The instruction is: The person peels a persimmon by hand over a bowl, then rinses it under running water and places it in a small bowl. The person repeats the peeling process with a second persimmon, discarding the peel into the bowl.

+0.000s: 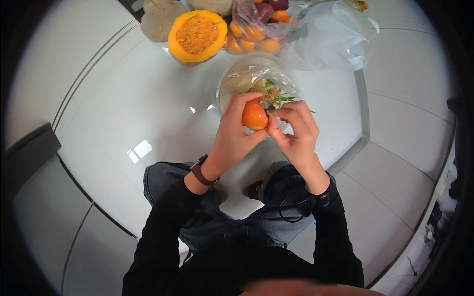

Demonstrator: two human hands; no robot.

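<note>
My left hand (233,124) is wrapped around the left side of a shiny orange persimmon (255,116), its thumb under the fruit. On the persimmon's right side, a dull grey-green leafy cap (267,104) faces my right hand (298,129). The right thumb and fingers pinch at that cap, partly covering it. Both hands are over the near part of a round clear container (218,96) lined with a see-through plastic bag (256,69). Green, white and reddish vegetable scraps (278,94) lie inside it.
Beyond the container stand a cut pumpkin half (197,37) with orange flesh, a whole tan squash (160,19), a clear bag of orange and dark red produce (254,32) and a crumpled white plastic bag (333,37). All rest on a glossy white table (123,103). My knees are below its near edge.
</note>
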